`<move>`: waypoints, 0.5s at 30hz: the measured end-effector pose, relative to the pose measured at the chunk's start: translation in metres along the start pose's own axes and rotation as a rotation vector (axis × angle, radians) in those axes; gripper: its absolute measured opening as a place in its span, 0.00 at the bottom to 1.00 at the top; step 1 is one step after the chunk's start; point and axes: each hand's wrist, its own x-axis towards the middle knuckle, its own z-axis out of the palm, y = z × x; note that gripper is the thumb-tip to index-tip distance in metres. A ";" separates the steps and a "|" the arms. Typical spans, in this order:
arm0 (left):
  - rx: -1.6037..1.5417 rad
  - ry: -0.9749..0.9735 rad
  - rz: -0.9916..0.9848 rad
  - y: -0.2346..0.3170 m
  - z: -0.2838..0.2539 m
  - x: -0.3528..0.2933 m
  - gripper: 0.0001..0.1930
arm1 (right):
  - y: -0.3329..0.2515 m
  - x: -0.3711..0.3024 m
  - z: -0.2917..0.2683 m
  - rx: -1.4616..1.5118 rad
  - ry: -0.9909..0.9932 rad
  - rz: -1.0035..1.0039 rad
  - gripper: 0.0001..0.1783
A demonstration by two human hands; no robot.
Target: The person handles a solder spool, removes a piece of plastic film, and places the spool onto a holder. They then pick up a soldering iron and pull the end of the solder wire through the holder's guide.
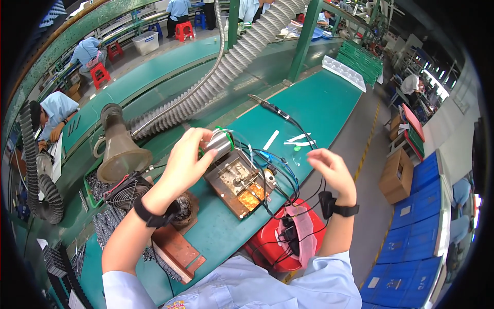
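My left hand is closed around a spool of shiny silver wire with green ends, which looks like solder wire. It holds the spool above the far left corner of a worn metal box with an amber, glossy section. Off to the right, my right hand is raised near the bench's right edge, thumb and forefinger close together. Whatever lies between those fingertips is too small to make out. Close by are a small green round piece and white strips on the green bench top.
A soldering iron lies farther back. At left stand a fume funnel with a ribbed hose, a small fan and piles of metal parts. Black cables cross toward a red stool. Blue bins line the right.
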 end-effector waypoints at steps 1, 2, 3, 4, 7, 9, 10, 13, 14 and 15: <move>-0.001 0.007 0.003 0.006 -0.007 -0.007 0.13 | 0.000 0.008 -0.007 -0.004 0.001 -0.006 0.13; 0.016 0.025 0.039 0.012 -0.016 -0.017 0.14 | -0.002 0.020 -0.014 -0.044 0.027 -0.018 0.13; 0.036 0.046 0.073 0.019 -0.026 -0.027 0.14 | -0.004 0.036 -0.019 -0.084 0.052 -0.034 0.14; 0.059 0.058 0.074 0.026 -0.039 -0.040 0.15 | -0.009 0.056 -0.017 -0.086 0.045 -0.044 0.14; 0.109 0.071 0.029 0.047 -0.068 -0.086 0.15 | -0.006 0.121 -0.016 -0.382 0.024 -0.068 0.18; 0.077 0.130 -0.108 0.055 -0.084 -0.128 0.13 | 0.033 0.171 -0.001 -0.672 0.070 0.024 0.20; 0.105 0.181 -0.177 0.053 -0.089 -0.154 0.11 | 0.054 0.196 0.011 -0.824 0.084 0.077 0.20; 0.077 0.439 -0.492 0.044 -0.094 -0.247 0.07 | 0.101 0.241 0.056 -0.858 0.085 -0.047 0.23; 0.012 0.539 -0.642 0.046 -0.091 -0.276 0.10 | 0.110 0.244 0.062 -0.958 0.104 -0.049 0.23; -0.054 0.644 -0.796 0.050 -0.091 -0.299 0.14 | 0.113 0.249 0.072 -1.055 0.119 -0.057 0.24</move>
